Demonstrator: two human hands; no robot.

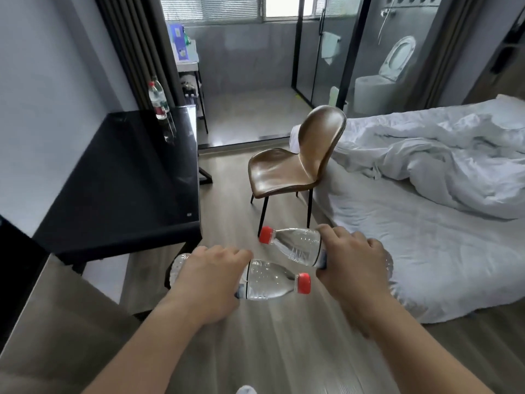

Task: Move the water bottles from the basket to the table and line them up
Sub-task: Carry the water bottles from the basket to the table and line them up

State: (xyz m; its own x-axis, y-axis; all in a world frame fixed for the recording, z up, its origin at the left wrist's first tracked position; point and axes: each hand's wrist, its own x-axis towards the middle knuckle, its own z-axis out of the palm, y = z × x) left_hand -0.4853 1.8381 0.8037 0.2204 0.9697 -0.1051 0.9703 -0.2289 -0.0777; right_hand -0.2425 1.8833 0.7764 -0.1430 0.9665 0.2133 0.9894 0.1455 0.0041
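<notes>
Left hand (pixel 208 275) and right hand (pixel 352 265), fingers wrapped round one water bottle (pixel 270 282) apiece (pixel 295 245) — held sideways, likely for carrying — toward the black table (pixel 119 177), where two bottles (pixel 157 100) already stand.

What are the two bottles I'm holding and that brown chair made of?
Left-hand bottle and right-hand bottle: clear, glossy, ribbed plastic; red caps likely plastic. Brown chair: smooth sheen suggests leather or faux leather; thin black legs, probably metal.

Four water bottles (pixel 157 102): two upright far left on one table (pixel 119 180), one near in the left hand (pixel 207 280), one in the right hand (pixel 355 268). One chair (pixel 287 172), one bed (pixel 412 223), one toilet (pixel 395 61) far right.
</notes>
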